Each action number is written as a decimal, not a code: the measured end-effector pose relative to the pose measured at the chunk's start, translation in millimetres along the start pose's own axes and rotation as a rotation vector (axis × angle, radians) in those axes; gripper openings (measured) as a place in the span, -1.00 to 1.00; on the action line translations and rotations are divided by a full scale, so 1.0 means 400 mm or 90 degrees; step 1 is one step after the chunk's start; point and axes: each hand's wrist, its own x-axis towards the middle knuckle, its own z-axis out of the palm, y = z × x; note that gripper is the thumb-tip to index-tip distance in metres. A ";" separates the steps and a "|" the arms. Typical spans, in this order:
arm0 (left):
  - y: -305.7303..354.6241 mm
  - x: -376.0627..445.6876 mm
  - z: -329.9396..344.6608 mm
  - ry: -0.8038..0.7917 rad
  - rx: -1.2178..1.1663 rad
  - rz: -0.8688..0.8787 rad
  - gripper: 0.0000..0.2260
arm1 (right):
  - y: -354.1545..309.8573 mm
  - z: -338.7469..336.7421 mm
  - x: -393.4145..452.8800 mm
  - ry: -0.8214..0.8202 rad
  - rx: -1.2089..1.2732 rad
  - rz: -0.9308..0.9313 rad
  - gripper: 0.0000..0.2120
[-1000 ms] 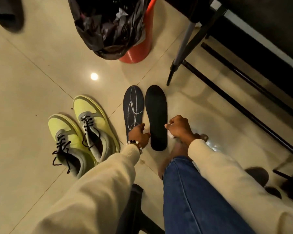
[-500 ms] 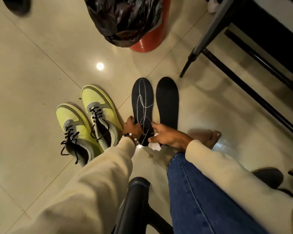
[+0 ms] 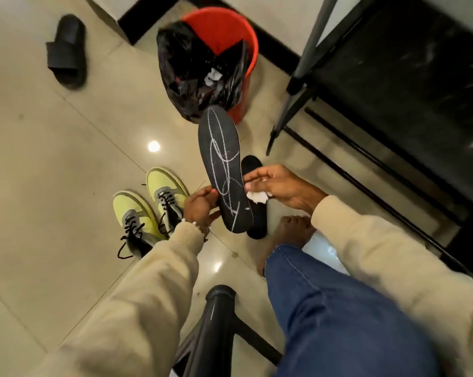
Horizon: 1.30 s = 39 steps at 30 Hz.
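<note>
Chalk-marked black insole held up off the floor, tissue at its edge.

The left hand [image 3: 201, 205] grips the black foam insole w/ white chalk scribbles [image 3: 223, 170] near its heel end, fingers curled round the left edge. The insole is lifted clear of the glossy beige tile floor [image 3: 66, 159], its toe end pointing toward the red plastic bucket [image 3: 230, 28] lined w/ a black plastic bag [image 3: 192, 69]. The right hand [image 3: 279, 183] pinches a crumpled white tissue [image 3: 257, 196] & holds it against the right edge of this insole. Below them a second, plain black insole [image 3: 257, 227] lies flat on the floor, just beside a bare foot [image 3: 289, 232]. Left of the hands stands a pair of yellow-green sneakers w/ black laces [image 3: 137, 213] — a black slide sandal [image 3: 66, 50] lies well apart, top left.
</note>
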 end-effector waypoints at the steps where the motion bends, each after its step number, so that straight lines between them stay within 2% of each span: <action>1: 0.027 -0.046 0.008 -0.031 -0.022 0.026 -0.85 | -0.042 0.000 -0.042 0.008 -0.021 -0.024 -0.74; 8: 0.216 -0.371 0.095 -0.154 -0.135 0.200 -0.86 | -0.255 -0.011 -0.393 0.140 -0.093 -0.195 -0.82; 10: 0.258 -0.455 0.124 -0.193 -0.141 0.240 -0.84 | -0.282 -0.015 -0.500 0.188 -0.071 -0.249 -0.85; 12: 0.290 -0.542 0.157 -0.255 -0.153 0.260 -0.65 | -0.289 -0.025 -0.608 0.232 -0.028 -0.295 -0.87; 13: 0.300 -0.584 0.178 -0.288 -0.157 0.263 -0.64 | -0.286 -0.034 -0.660 0.252 -0.006 -0.315 -0.88; 15: 0.301 -0.668 0.228 -0.351 -0.131 0.292 -0.75 | -0.263 -0.059 -0.762 0.297 0.036 -0.351 -0.95; 18: 0.265 -0.798 0.317 -0.417 -0.056 0.362 -0.81 | -0.195 -0.101 -0.911 0.397 0.111 -0.401 -0.96; 22: 0.169 -0.932 0.450 -0.537 0.082 0.430 -0.78 | -0.060 -0.168 -1.098 0.543 0.229 -0.446 -0.92; 31: -0.139 -1.111 0.710 -0.784 0.369 0.543 -0.71 | 0.287 -0.278 -1.382 0.916 0.531 -0.462 -0.86; 36: -0.308 -1.112 0.791 -0.830 0.635 0.748 -0.41 | 0.464 -0.342 -1.401 1.020 0.656 -0.365 -0.85; 39: -0.382 -1.089 0.832 -0.806 0.760 0.772 -0.22 | 0.550 -0.387 -1.368 1.028 0.738 -0.293 -0.86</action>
